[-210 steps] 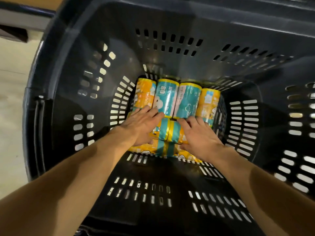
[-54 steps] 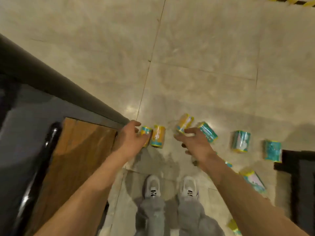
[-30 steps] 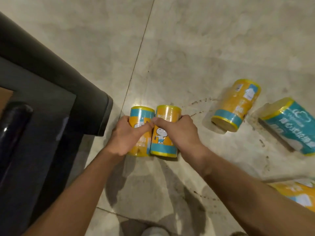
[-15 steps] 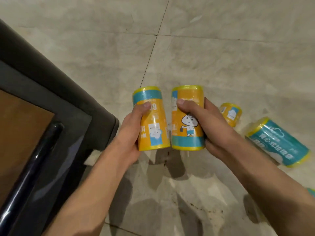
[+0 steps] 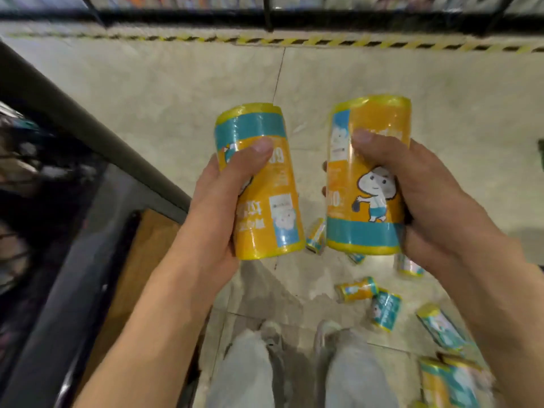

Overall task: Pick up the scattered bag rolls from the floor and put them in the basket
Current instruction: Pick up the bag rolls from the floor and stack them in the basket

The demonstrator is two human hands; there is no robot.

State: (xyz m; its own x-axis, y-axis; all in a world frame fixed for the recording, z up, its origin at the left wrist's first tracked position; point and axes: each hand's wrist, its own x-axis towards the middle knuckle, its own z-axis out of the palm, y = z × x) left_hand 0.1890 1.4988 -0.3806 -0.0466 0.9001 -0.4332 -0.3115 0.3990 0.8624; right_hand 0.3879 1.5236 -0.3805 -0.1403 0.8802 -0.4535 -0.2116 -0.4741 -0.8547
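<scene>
left hand (image 5: 219, 198) grip clenched round an upright yellow roll (image 5: 262, 184); right hand (image 5: 424, 201) grip clenched round a second yellow roll (image 5: 368, 175), cartoon figure facing camera. both rolls held apart, above the tiled floor (image 5: 441, 113). more rolls (image 5: 356, 289) scattered on floor near the shoes (image 5: 272, 329); basket not clearly made out

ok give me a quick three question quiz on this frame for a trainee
1. True or false: each hand holds one yellow roll.
2. Which held roll shows a cartoon figure facing the camera? A) left hand's B) right hand's
3. Fill in: more rolls still lie on the ____.

Key
1. True: the left hand grips the left roll and the right hand grips the right roll.
2. B
3. floor, near the shoes.
</scene>
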